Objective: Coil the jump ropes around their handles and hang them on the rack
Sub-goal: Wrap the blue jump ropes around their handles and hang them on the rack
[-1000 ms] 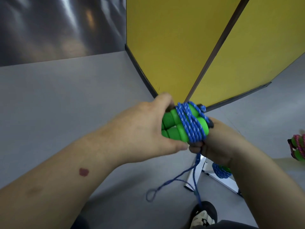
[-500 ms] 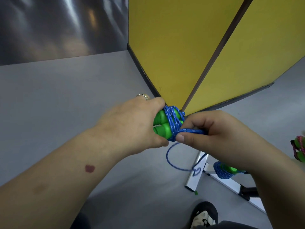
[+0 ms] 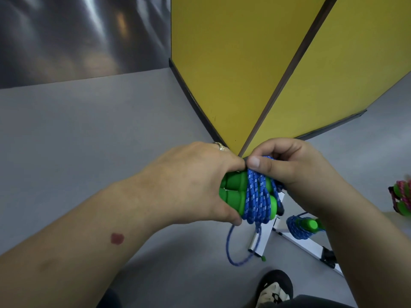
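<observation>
My left hand [image 3: 195, 181] grips the two green handles [image 3: 235, 192] of a jump rope, held side by side in front of me. Blue speckled rope [image 3: 258, 196] is wound in several turns round the handles. My right hand [image 3: 287, 163] pinches the rope at the top of the coil, thumb pressed on the turns. A short loose loop of rope [image 3: 231, 247] hangs below the handles. A second coiled blue rope with green handles [image 3: 302, 226] hangs on the white rack [image 3: 307, 247] lower right. A pink rope with green handles [image 3: 402, 198] shows at the right edge.
Yellow partition panels [image 3: 233, 74] with dark frames stand straight ahead, meeting at a corner just behind my hands. Grey floor [image 3: 89, 134] spreads left. My shoe [image 3: 274, 290] is at the bottom, near the rack's foot.
My right hand moved from in front of the coil to its top, carrying the rope round. The hanging loop is shorter and the handles have tilted a little toward me.
</observation>
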{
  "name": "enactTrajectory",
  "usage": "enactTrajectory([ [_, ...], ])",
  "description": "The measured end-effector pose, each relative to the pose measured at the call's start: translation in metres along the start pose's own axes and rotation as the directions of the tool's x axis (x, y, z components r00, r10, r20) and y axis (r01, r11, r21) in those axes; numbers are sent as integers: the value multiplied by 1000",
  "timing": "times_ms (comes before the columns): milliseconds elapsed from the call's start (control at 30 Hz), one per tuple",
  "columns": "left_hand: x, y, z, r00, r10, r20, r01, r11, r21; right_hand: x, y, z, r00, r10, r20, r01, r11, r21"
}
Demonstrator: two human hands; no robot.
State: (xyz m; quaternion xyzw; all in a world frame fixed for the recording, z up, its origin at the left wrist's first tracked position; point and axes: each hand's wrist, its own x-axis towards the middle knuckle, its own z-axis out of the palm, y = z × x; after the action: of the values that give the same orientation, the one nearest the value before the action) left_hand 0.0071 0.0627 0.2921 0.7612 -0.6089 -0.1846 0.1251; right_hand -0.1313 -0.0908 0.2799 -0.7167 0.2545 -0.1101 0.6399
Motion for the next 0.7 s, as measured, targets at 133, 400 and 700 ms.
enactTrajectory([
  [133,-6,5,-5,1000,-18,-21,12,975,-221,2,4,-2,984,171,47,-177,950,257],
  [400,-6,1,-9,965,-149,-216,45,906,-422,4,22,3,941,335,57,-340,924,175],
  [700,1,-15,-4,911,-280,-302,260,960,-105,-12,-6,11,938,269,219,-196,932,-307],
])
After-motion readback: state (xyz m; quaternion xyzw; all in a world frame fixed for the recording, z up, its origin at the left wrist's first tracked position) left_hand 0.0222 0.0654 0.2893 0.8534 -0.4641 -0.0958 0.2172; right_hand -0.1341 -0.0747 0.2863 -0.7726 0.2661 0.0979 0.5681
